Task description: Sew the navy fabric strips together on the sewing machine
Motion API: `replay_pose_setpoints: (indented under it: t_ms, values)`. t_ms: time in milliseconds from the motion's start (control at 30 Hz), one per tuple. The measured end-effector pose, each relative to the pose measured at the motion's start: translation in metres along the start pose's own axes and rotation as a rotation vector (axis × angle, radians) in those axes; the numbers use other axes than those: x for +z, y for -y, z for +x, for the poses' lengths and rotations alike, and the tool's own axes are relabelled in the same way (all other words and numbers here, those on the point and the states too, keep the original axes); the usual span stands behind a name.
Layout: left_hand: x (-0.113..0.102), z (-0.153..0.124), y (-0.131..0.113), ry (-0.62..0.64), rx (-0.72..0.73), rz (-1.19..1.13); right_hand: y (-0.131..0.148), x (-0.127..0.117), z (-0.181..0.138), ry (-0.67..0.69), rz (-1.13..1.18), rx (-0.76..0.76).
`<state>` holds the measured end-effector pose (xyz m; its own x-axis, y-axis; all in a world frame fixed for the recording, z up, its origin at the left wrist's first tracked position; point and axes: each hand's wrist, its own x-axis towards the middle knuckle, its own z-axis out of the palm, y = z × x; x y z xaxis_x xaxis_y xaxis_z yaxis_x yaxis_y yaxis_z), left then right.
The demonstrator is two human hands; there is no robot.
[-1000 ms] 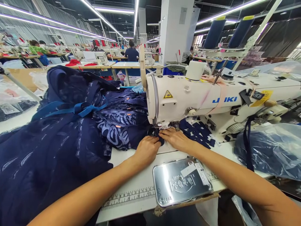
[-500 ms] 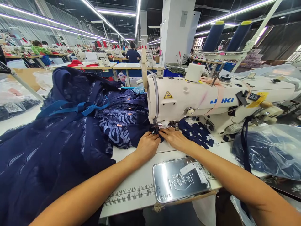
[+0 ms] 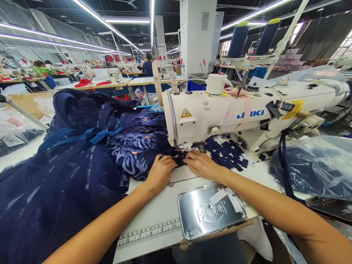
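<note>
navy fabric [image 3: 180, 158]: on the tabletop [image 3: 154, 205], under the presser foot of the sewing machine [image 3: 233, 115]
left hand [image 3: 161, 172]: flat, pressing the cloth left of the needle
right hand [image 3: 202, 165]: flat, fingertips at the foot; pinching or not, can't tell
risk: fingertips near the needle; uneven feed from the garment pile [image 3: 68, 165] dragging would skew the seam

A white bench [image 3: 154, 205] with a printed ruler is covered by navy fabric [image 3: 63, 183], a sewing machine [image 3: 247, 113], a metal tin lid [image 3: 210, 211] and bagged cloth [image 3: 316, 172].
</note>
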<state>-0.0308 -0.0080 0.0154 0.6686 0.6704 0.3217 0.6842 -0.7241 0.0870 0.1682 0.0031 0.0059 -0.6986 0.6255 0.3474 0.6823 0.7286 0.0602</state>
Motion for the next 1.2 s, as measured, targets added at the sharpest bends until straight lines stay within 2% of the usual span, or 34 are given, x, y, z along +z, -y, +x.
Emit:
replay_pose_setpoints:
  t_ms: [167,400,600,733,1000,1200]
  values:
    - [-0.005,0.007,-0.002,0.064,-0.049,0.048,0.001,0.006,-0.001,-0.097,0.085,-0.009]
    - [0.0,0.004,-0.009,0.099,-0.068,0.009,-0.016,0.008,-0.009,-0.134,0.359,-0.107]
    - [0.001,-0.003,-0.011,0.089,-0.042,-0.001,-0.015,0.006,-0.011,-0.132,0.216,-0.192]
    - [-0.002,-0.006,-0.009,0.115,0.013,-0.004,-0.011,0.004,-0.01,-0.116,0.144,-0.195]
    - [-0.005,-0.007,-0.004,0.156,0.023,0.009,-0.01,0.009,-0.012,-0.139,0.289,-0.142]
    - [-0.005,-0.004,-0.001,0.149,0.042,0.006,-0.009,0.007,-0.011,-0.139,0.287,-0.129]
